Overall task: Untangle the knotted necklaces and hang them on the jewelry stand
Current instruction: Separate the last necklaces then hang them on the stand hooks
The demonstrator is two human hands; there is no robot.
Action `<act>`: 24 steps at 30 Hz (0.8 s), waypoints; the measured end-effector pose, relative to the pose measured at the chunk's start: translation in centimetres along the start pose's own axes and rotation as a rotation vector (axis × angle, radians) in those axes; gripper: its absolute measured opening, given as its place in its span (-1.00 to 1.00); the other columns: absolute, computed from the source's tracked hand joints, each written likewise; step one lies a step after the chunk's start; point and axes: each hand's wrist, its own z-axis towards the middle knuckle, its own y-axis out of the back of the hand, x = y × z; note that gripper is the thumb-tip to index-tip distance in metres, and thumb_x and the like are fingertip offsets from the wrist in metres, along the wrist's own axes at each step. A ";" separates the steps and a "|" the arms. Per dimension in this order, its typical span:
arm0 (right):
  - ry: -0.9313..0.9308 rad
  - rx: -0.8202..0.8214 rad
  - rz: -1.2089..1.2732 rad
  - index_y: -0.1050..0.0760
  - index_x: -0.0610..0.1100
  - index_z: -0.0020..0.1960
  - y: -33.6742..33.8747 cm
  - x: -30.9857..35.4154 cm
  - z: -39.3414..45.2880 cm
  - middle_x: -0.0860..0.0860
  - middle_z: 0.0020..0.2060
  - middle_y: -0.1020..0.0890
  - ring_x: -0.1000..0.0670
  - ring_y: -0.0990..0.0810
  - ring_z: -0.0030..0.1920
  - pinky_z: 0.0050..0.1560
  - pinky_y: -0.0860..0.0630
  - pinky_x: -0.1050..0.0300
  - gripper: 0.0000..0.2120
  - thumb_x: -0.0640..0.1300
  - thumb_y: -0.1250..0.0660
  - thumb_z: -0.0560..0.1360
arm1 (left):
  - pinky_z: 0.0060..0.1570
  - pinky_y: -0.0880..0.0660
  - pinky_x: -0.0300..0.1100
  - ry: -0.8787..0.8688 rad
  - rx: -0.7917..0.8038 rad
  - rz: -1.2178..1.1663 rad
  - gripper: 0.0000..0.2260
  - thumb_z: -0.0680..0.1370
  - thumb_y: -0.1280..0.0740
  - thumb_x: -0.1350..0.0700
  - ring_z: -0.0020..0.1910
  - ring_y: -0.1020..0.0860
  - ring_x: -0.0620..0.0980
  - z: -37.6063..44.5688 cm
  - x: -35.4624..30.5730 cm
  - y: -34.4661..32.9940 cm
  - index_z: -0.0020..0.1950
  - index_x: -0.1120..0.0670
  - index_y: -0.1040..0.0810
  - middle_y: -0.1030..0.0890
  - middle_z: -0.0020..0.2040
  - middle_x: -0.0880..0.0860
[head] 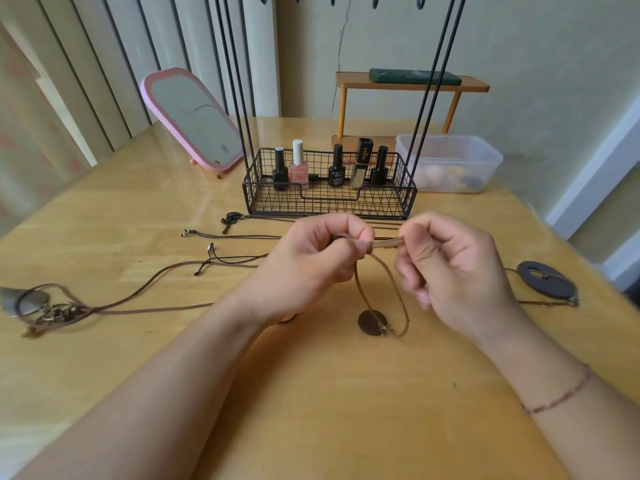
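My left hand [311, 258] and right hand [446, 261] each pinch the tan cord necklace [388, 243], stretched left-right between them.

Soft, even daylight fills the scene, bright without being harsh. A pale sheen of glare lies across the glossy wooden table [145, 216], strongest toward the far left near the pink mirror [194, 119]. Shadows are faint and diffuse, pooling under the forearms and beneath the wire basket [329, 199]. The wide-angle lens bends the table edges and splays the black stand rods [433, 81] outward. The right hand [450, 265] shows motion blur at its fingertips; frame corners look soft.
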 end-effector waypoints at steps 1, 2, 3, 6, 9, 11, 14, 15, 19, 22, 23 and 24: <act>-0.001 0.003 0.007 -0.41 -0.14 -0.28 0.1 0.1 0.0 0.03 -0.49 -0.37 0.07 -0.29 -0.50 -0.51 -0.24 0.22 -0.54 0.21 -0.21 0.58 | -0.47 -0.22 -0.38 0.014 -0.004 -0.012 -0.89 0.51 -0.21 0.21 -0.45 -0.25 -0.12 0.0 -0.1 0.1 -0.19 0.10 -0.48 -0.33 -0.37 0.05; 0.017 -0.006 -0.016 -0.39 -0.15 -0.32 0.3 0.3 0.1 0.08 -0.49 -0.35 0.09 -0.27 -0.48 -0.47 -0.22 0.24 -0.48 0.27 -0.20 0.56 | -0.48 -0.20 -0.37 0.022 -0.009 -0.018 -0.89 0.51 -0.20 0.20 -0.46 -0.26 -0.12 0.0 -0.1 0.3 -0.20 0.11 -0.47 -0.32 -0.37 0.09; 0.043 -0.018 -0.038 -0.38 -0.10 -0.37 0.6 0.5 0.2 0.12 -0.50 -0.34 0.10 -0.26 -0.47 -0.44 -0.21 0.26 -0.46 0.31 -0.19 0.55 | -0.47 -0.17 -0.34 0.026 -0.011 -0.023 -0.89 0.51 -0.20 0.20 -0.47 -0.26 -0.11 0.0 -0.1 0.5 -0.20 0.10 -0.46 -0.31 -0.36 0.13; 0.099 -0.025 0.067 -0.36 0.03 -0.44 1.4 1.0 0.3 0.22 -0.53 -0.32 0.09 -0.21 -0.52 -0.46 -0.14 0.24 -0.51 0.29 -0.24 0.55 | -0.46 -0.14 -0.30 0.023 0.037 -0.020 -0.88 0.51 -0.26 0.18 -0.46 -0.25 -0.10 -0.1 0.0 0.9 -0.21 0.04 -0.52 -0.32 -0.37 0.10; 0.175 -0.071 0.099 -0.44 0.02 -0.43 2.3 1.0 0.1 0.19 -0.54 -0.33 0.07 -0.20 -0.52 -0.43 -0.12 0.22 -0.63 0.12 -0.41 0.48 | -0.47 -0.14 -0.29 -0.003 0.100 0.010 -0.95 0.45 -0.37 0.06 -0.46 -0.21 -0.10 -0.2 0.0 0.7 -0.19 -0.06 -0.62 -0.32 -0.41 -0.02; 0.209 -0.101 0.066 -0.51 0.03 -0.41 2.5 1.1 0.0 0.19 -0.56 -0.37 0.09 -0.23 -0.52 -0.43 -0.14 0.22 -0.76 -0.05 -0.40 0.42 | -0.48 -0.15 -0.30 -0.026 0.110 0.014 -0.94 0.45 -0.39 0.04 -0.47 -0.18 -0.12 -0.3 0.0 0.8 -0.13 -0.07 -0.66 -0.30 -0.43 -0.08; 0.267 -0.128 0.047 -0.57 0.01 -0.37 2.5 1.3 -0.2 0.23 -0.54 -0.42 0.17 -0.29 -0.52 -0.46 -0.20 0.30 -0.81 -0.12 -0.38 0.42 | -0.44 -0.17 -0.35 -0.061 0.097 0.033 -0.90 0.45 -0.46 0.13 -0.48 -0.16 -0.17 -0.5 -0.1 0.9 -0.07 -0.05 -0.69 -0.23 -0.46 -0.16; 0.287 -0.136 0.030 -0.58 -0.03 -0.35 2.6 1.4 -0.3 0.23 -0.53 -0.44 0.19 -0.30 -0.52 -0.46 -0.21 0.33 -0.82 -0.13 -0.37 0.42 | -0.44 -0.16 -0.34 -0.074 0.088 0.038 -0.89 0.45 -0.47 0.15 -0.49 -0.16 -0.17 -0.6 -0.2 0.9 -0.07 -0.05 -0.70 -0.22 -0.47 -0.18; 0.331 -0.162 -0.016 -0.57 -0.15 -0.25 2.6 1.5 -0.4 0.26 -0.49 -0.49 0.25 -0.35 -0.49 -0.43 -0.23 0.40 -0.88 -0.15 -0.34 0.44 | -0.43 -0.17 -0.37 -0.142 0.059 0.042 -0.85 0.48 -0.46 0.22 -0.48 -0.15 -0.20 -0.6 -0.3 0.5 -0.09 -0.05 -0.71 -0.23 -0.47 -0.20; 0.328 -0.144 -0.018 -0.59 -0.16 -0.22 2.6 1.2 -0.5 0.25 -0.49 -0.49 0.26 -0.35 -0.49 -0.42 -0.23 0.42 -0.88 -0.15 -0.33 0.44 | -0.42 -0.20 -0.39 -0.201 0.022 0.059 -0.83 0.48 -0.41 0.26 -0.47 -0.15 -0.18 -0.6 -0.3 0.4 -0.11 -0.01 -0.70 -0.25 -0.46 -0.20; 0.318 -0.114 -0.023 -0.60 -0.16 -0.20 2.7 1.1 -0.4 0.26 -0.47 -0.50 0.25 -0.35 -0.48 -0.42 -0.23 0.41 -0.87 -0.14 -0.32 0.46 | -0.42 -0.20 -0.38 -0.223 0.012 0.063 -0.84 0.48 -0.40 0.27 -0.47 -0.15 -0.17 -0.7 -0.3 0.3 -0.11 0.01 -0.69 -0.25 -0.45 -0.19; 0.309 -0.063 -0.034 -0.61 -0.16 -0.19 2.8 1.0 -0.3 0.27 -0.46 -0.51 0.25 -0.36 -0.46 -0.41 -0.23 0.40 -0.83 -0.11 -0.32 0.49 | -0.42 -0.20 -0.38 -0.242 0.002 0.067 -0.85 0.49 -0.40 0.28 -0.46 -0.16 -0.17 -0.7 -0.4 0.4 -0.09 0.04 -0.67 -0.26 -0.45 -0.18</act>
